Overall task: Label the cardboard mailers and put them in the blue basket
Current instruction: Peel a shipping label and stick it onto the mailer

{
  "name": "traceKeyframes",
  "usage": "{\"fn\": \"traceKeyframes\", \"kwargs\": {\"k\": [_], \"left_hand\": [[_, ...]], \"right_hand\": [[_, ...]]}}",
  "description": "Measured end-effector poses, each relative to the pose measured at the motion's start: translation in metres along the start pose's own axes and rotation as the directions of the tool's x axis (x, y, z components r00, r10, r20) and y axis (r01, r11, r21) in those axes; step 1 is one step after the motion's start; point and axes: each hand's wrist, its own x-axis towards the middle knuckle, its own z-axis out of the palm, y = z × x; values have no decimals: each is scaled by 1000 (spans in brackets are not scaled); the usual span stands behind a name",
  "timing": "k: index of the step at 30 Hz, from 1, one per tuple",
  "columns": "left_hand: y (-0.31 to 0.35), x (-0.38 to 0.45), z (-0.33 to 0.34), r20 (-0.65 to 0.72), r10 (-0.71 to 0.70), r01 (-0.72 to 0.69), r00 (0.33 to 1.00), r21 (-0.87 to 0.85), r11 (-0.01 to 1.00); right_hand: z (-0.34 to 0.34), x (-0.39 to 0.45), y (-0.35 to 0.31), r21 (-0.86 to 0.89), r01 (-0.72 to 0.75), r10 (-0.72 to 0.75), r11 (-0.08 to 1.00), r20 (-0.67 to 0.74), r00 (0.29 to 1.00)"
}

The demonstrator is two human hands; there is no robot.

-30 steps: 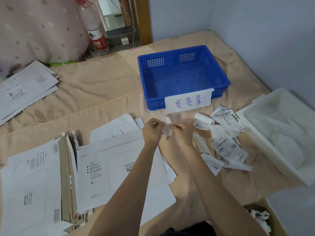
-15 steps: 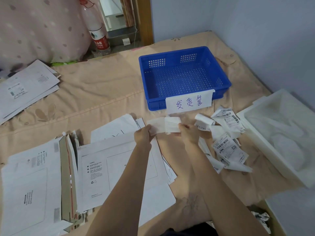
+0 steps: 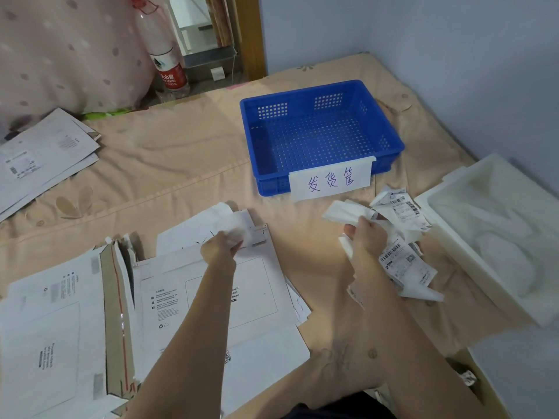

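My left hand (image 3: 222,246) pinches a small white label (image 3: 239,229) above the top edge of a white cardboard mailer (image 3: 211,297) in front of me. My right hand (image 3: 367,235) grips a strip of white backing paper (image 3: 344,213), held out to the right over a heap of printed shipping labels (image 3: 402,258). The blue basket (image 3: 320,137) stands further back with nothing inside; a white paper sign with handwriting hangs on its near wall. More mailers (image 3: 45,343) lie stacked at the lower left.
A second pile of mailers (image 3: 39,158) lies at the far left on the beige sheet. A white foam tray (image 3: 496,231) sits at the right. A plastic bottle (image 3: 165,55) stands at the back by a pink curtain. Blue walls close the right side.
The two hands, together on one folded label earlier, have pulled apart: the left carried the label left over the mailer, the right took the backing strip right toward the label heap.
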Motion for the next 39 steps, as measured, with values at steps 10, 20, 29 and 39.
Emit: {"fn": "traceKeyframes", "kwargs": {"k": [10, 20, 29, 39], "left_hand": [[-24, -43, 51, 469, 104, -409, 877, 615, 674], [-46, -70, 76, 764, 321, -798, 560, 393, 456], [-44, -70, 64, 678, 168, -566, 716, 422, 708], [-41, -68, 55, 547, 120, -317, 828, 282, 906]], "right_hand": [[13, -21, -8, 58, 109, -109, 992, 7, 994], [21, -40, -19, -167, 181, -163, 969, 118, 980], [22, -43, -16, -77, -42, 64, 996, 301, 951], [21, -51, -13, -225, 133, -32, 965, 403, 915]]}}
